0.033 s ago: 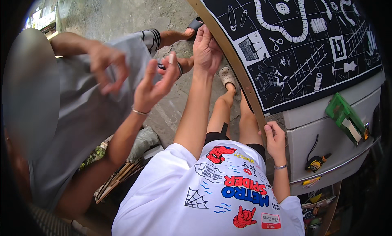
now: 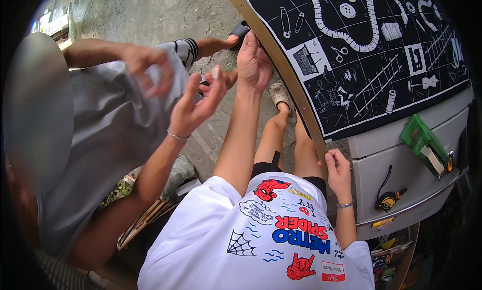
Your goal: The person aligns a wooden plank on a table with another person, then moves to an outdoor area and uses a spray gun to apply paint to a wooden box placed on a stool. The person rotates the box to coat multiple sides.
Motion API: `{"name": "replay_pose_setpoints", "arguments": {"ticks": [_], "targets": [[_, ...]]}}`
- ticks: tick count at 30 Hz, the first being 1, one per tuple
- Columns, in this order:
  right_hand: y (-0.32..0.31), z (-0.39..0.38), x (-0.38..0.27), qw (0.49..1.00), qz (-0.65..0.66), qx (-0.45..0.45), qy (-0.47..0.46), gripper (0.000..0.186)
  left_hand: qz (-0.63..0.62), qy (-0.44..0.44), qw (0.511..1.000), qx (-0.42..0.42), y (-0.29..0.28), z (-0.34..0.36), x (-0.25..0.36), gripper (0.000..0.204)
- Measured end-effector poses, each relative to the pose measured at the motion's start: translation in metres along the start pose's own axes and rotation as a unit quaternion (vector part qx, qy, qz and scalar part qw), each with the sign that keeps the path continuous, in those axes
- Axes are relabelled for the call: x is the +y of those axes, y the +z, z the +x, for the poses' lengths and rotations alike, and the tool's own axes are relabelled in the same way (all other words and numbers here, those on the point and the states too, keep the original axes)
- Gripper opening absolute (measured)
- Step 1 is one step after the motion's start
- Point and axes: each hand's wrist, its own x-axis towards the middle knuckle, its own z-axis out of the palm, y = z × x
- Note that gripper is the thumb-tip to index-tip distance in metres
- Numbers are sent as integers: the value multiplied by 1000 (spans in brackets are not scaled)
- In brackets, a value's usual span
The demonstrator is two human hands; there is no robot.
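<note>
A co-worker [image 2: 115, 139] in grey is at the left. A pale cabinet [image 2: 374, 174] bears a black printed cloth [image 2: 384, 66]. Along the cloth's left edge runs a long brown strip [image 2: 292, 84], its lower end pinched by the right hand [image 2: 339, 173]; higher up, the left hand [image 2: 255, 69], fingers bent, meets it, its grip unclear.

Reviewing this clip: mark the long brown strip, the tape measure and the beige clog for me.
Brown strip [image 2: 287, 74]: head view, on its flat face, around the middle of its visible length.
Tape measure [image 2: 386, 201]: head view, on its black and yellow body.
Beige clog [image 2: 279, 94]: head view, on its upper.
</note>
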Motion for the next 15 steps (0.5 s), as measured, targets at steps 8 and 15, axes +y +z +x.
{"name": "replay_pose_setpoints", "arguments": {"ticks": [8, 15], "targets": [[0, 0, 1, 1000, 4, 4, -10, 26, -147, -69, 987, -17, -11, 4, 8, 35], [3, 2, -4, 1000, -8, 12, -11, 26, -164, -94, 981, -41, -19, 15, 3, 35]]}}
